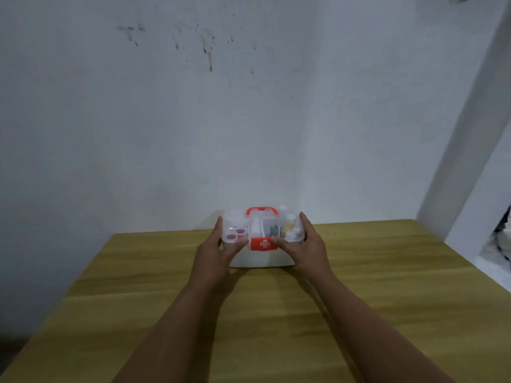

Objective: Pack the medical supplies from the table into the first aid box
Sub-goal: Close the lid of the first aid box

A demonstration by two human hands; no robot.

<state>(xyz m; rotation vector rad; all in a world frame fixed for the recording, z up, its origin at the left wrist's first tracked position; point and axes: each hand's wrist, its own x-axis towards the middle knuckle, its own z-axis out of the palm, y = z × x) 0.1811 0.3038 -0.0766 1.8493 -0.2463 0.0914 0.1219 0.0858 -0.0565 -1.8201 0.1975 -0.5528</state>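
The first aid box (261, 258) is white with a clear lid, a red handle (261, 210) and a red latch (264, 244) bearing a white cross. It stands at the far middle of the wooden table (276, 313), with its lid down. Through the lid I see pink-red tape rolls (235, 234) on the left and small bottles (290, 229) on the right. My left hand (218, 250) grips the box's left end, thumb on the lid front beside the latch. My right hand (305, 244) grips the right end in the same way.
A white stained wall (193, 120) rises right behind the box. At the right a white pillar (470, 161) and a ledge border the table. No loose supplies lie on the visible tabletop.
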